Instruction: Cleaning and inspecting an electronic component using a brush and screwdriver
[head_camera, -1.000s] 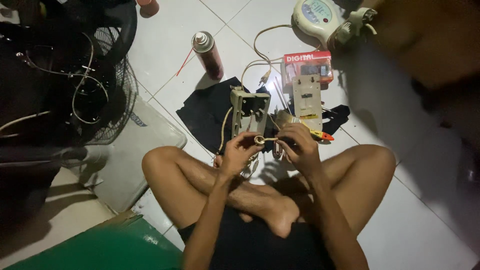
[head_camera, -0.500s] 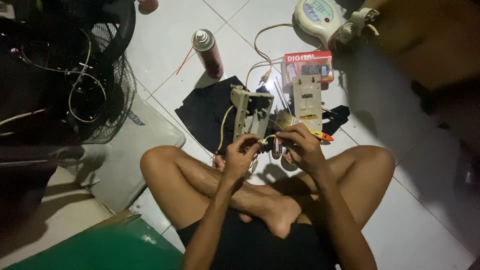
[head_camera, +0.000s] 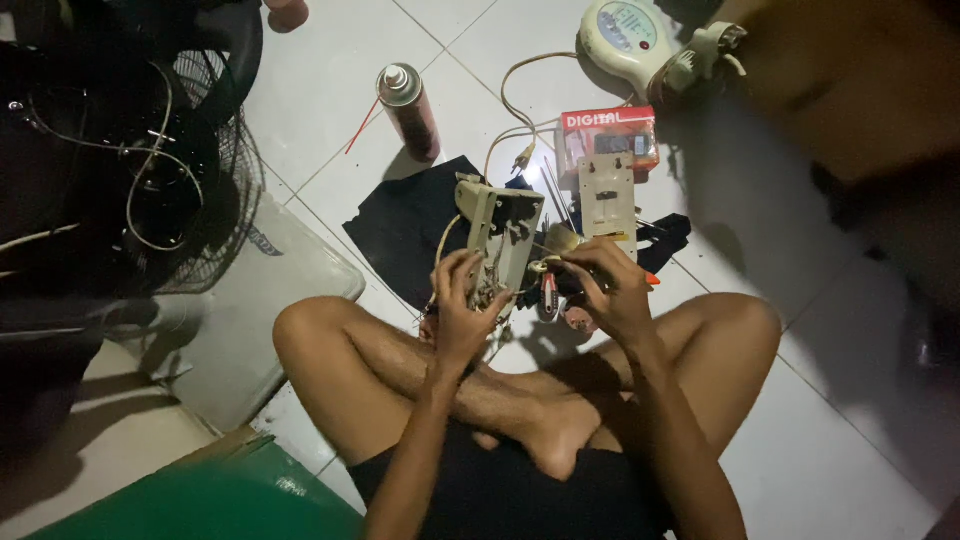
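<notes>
A person sits cross-legged on the tiled floor (head_camera: 800, 480), the left hand (head_camera: 462, 305) wrapped around the lower end of a beige plastic housing (head_camera: 503, 235) held upright above the shins, while the right hand (head_camera: 612, 290) just beside it has its fingers pinched together on a small part I cannot make out. Beyond the hands lie a black cloth (head_camera: 405, 225) and a pale flat panel (head_camera: 606, 195), then a red box (head_camera: 610, 135), a spray can (head_camera: 408, 108) and, farthest, a round white device (head_camera: 628, 30)

Whatever small part the hands (head_camera: 540, 295) pinch is hidden by fingers, and the fan grille (head_camera: 190, 180) is cut off at left.
</notes>
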